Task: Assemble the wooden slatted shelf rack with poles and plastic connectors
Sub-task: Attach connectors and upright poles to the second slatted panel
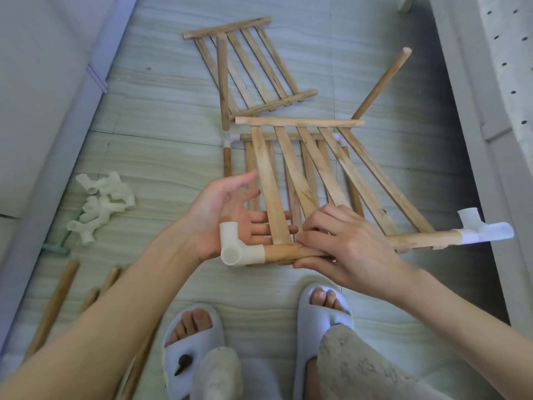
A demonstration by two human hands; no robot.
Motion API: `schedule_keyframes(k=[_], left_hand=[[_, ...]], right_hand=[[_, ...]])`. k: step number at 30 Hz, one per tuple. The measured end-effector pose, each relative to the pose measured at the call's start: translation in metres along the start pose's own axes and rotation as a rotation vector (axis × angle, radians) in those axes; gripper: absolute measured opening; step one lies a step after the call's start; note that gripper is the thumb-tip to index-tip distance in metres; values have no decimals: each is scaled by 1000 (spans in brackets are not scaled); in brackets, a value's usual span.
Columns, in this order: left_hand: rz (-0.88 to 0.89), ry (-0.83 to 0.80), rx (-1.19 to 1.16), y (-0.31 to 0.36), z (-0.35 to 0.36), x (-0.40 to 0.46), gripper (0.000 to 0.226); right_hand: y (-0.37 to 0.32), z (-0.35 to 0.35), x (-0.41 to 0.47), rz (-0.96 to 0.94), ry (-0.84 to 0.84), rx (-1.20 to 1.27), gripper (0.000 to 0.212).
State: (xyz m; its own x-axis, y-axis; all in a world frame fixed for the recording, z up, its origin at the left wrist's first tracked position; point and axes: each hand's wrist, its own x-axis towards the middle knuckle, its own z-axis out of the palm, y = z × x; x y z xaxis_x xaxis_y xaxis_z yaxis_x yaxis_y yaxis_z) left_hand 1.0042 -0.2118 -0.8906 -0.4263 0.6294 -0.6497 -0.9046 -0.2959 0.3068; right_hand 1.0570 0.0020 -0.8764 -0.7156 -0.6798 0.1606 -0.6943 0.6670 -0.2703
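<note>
I pinch the near rail of the slatted panel [323,180] with my right hand [346,249], keeping it lifted and tilted so its two fitted connectors [239,246] stay clear of the floor. My left hand [227,212] is spread, palm up, under the left slats, apparently to steady them. I count three panels: this one, one beneath it with poles attached, one lying far [248,67]. Loose connectors [101,203] sit heaped at left, several; spare poles [54,301] lie near left

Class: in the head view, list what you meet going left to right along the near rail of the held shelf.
Left connector → left hand → right hand → right connector.
</note>
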Motion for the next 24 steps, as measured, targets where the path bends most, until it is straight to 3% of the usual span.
schedule_keyframes(k=[2,9,24], left_hand=[[-23,35,-22,0,1,3,64],[6,200,6,-2,7,6,53],[122,336,-6,-8,10,9,57]], right_hand=[[-1,1,0,4,-4,5,35],[-3,1,1,25,-29,51,34],[-7,1,3,28,-29,83,29]])
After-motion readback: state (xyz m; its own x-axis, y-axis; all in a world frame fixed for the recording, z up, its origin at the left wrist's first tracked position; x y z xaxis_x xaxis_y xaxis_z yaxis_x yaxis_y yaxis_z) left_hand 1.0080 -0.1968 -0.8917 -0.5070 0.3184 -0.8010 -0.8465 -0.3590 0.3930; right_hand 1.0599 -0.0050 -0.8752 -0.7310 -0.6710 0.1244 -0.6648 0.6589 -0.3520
